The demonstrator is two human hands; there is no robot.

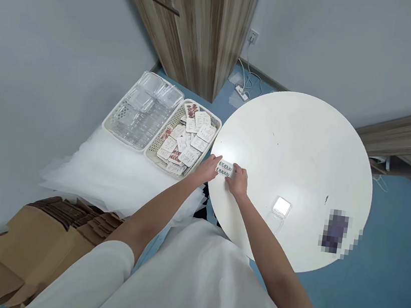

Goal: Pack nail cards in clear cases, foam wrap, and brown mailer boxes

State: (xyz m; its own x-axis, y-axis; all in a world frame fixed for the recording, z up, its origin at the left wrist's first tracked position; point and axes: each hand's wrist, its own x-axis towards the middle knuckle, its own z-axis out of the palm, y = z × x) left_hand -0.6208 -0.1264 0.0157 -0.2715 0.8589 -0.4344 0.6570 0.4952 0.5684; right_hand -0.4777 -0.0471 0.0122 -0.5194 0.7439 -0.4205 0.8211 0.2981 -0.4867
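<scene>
**A:** Entry one, the fingers?

**B:** The left hand [209, 167] and the right hand [239, 180] are each pinching one end of a single blister pack [224, 168]. The fingers are closing lightly on its short edges and are gripping nothing else.

**A:** And where is the pack lying?

**B:** At the near-left rim of the round white bench [297, 146], blisters facing up. Whether it is touching the surface cannot be told. Holding it at both ends is probably keeping it level.

**A:** Entry two, close by?

**B:** A small clear case [282, 207] is lying on the bench to the right, apart from both hands.

**A:** Further out?

**B:** Left of the bench, a mesh basket [152, 149] is carrying loose blister packs. It is touching a second basket [121, 100] of clear cases. Both are standing within the left arm's reach, probably as stock. Flattened cartons [39, 238] are lying lower left.
</scene>
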